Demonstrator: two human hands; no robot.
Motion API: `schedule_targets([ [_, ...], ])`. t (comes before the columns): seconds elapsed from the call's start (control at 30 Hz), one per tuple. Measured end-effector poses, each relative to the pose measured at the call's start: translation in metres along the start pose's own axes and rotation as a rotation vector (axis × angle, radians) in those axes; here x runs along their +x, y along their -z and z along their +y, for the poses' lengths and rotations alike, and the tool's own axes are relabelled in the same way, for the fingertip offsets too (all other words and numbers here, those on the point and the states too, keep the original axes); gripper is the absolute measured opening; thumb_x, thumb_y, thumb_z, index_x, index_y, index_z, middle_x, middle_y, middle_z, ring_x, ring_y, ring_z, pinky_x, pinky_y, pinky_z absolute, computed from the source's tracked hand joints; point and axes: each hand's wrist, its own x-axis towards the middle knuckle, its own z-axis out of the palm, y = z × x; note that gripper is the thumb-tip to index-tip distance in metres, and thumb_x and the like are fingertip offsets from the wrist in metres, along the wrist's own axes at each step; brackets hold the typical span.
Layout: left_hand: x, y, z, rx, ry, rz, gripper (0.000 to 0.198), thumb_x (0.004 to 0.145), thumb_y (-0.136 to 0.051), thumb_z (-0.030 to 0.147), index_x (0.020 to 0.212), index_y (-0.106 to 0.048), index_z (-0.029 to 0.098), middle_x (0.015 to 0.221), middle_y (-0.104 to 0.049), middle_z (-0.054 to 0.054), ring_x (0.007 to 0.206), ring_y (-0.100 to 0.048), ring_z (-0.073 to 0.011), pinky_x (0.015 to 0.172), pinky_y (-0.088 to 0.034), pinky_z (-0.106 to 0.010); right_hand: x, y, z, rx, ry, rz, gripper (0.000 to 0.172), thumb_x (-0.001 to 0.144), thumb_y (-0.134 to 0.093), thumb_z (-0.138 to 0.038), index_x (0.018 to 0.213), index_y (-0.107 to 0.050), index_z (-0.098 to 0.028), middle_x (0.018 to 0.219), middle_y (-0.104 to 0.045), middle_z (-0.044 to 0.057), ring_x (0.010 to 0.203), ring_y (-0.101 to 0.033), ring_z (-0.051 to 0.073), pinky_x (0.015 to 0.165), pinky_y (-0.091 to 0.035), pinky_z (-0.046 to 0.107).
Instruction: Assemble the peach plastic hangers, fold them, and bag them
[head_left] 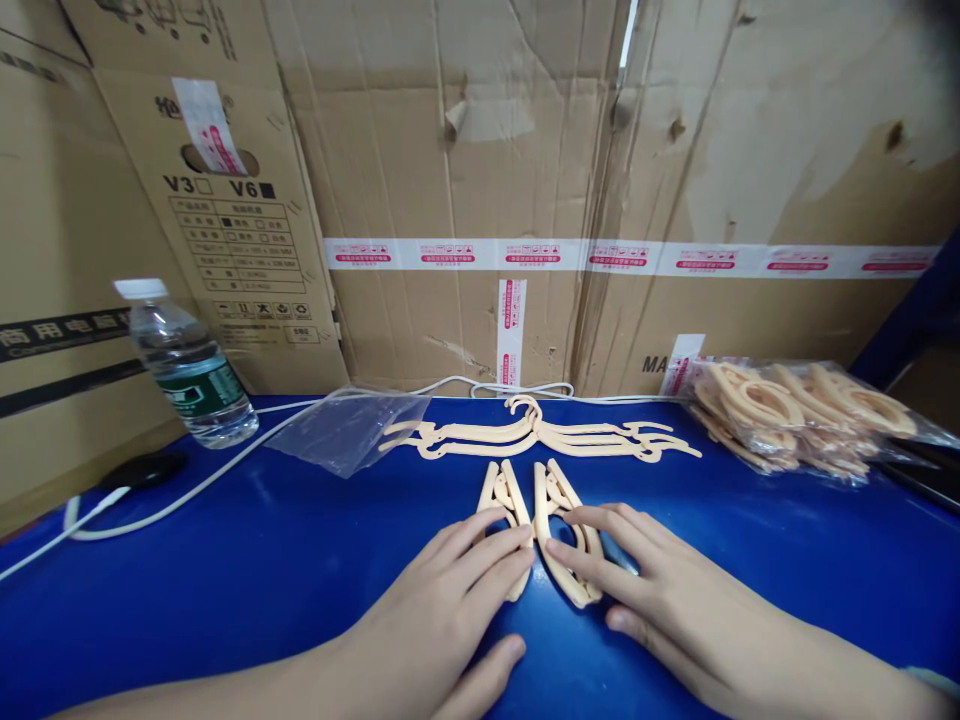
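Two folded beige plastic hangers lie side by side on the blue table. On the left folded hanger [514, 490] rest the outstretched fingers of my left hand [457, 590], its thumb held apart below. The fingers of my right hand [660, 580] lie across the right folded hanger [566, 582], and that thumb is also away from it. Neither hand wraps around its hanger. Just beyond them, a few unfolded hangers [487, 433] lie lined up together, arms spread and hooks pointing away from me. My fingers cover part of both folded hangers.
Bagged folded hangers [795, 420] are piled at the right. A clear plastic bag [352, 430] lies left of the unfolded hangers. A water bottle [191, 370], a black device [142, 470] and a white cable [187, 500] occupy the left. Cardboard [450, 330] walls the back.
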Motion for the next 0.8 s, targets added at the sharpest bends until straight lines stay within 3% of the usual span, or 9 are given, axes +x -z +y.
schedule_targets([
  [0.17,-0.002,-0.010,-0.003,-0.032,-0.026,0.104,0.056,0.086,-0.056,0.024,0.139,-0.043,0.013,0.143,-0.050,-0.014,0.137,-0.038,-0.0337,0.106,-0.043,-0.054,-0.003,0.000,0.001,-0.071,0.020,0.026,0.057,0.099,-0.044,-0.029,0.152,-0.023,-0.028,0.148,-0.039,0.014,0.130,-0.043,0.032,0.099,-0.046,0.053],
  [0.33,-0.002,-0.009,-0.002,-0.078,0.008,0.198,0.044,0.081,-0.059,0.021,0.124,-0.051,0.015,0.134,-0.054,-0.016,0.131,-0.043,-0.0332,0.104,-0.044,-0.053,-0.004,0.005,-0.003,-0.142,0.103,0.134,0.053,0.098,-0.045,-0.026,0.150,-0.033,-0.024,0.129,-0.055,0.016,0.111,-0.057,0.030,0.089,-0.052,0.045],
  [0.47,0.000,-0.003,0.002,-0.107,0.055,0.150,0.029,0.080,-0.059,0.018,0.109,-0.057,0.017,0.123,-0.059,-0.014,0.121,-0.050,-0.0310,0.098,-0.050,-0.048,-0.001,0.007,-0.007,-0.166,0.178,0.098,0.051,0.098,-0.045,-0.023,0.148,-0.036,-0.021,0.119,-0.059,0.015,0.103,-0.059,0.028,0.085,-0.053,0.041],
  [0.8,-0.004,-0.011,-0.002,-0.089,0.056,0.197,0.026,0.084,-0.055,0.019,0.111,-0.054,0.020,0.122,-0.059,-0.010,0.118,-0.051,-0.0284,0.099,-0.048,-0.046,0.001,0.008,-0.008,-0.167,0.160,0.066,0.048,0.098,-0.046,-0.024,0.145,-0.041,-0.019,0.128,-0.056,0.015,0.112,-0.056,0.029,0.089,-0.052,0.041],
])
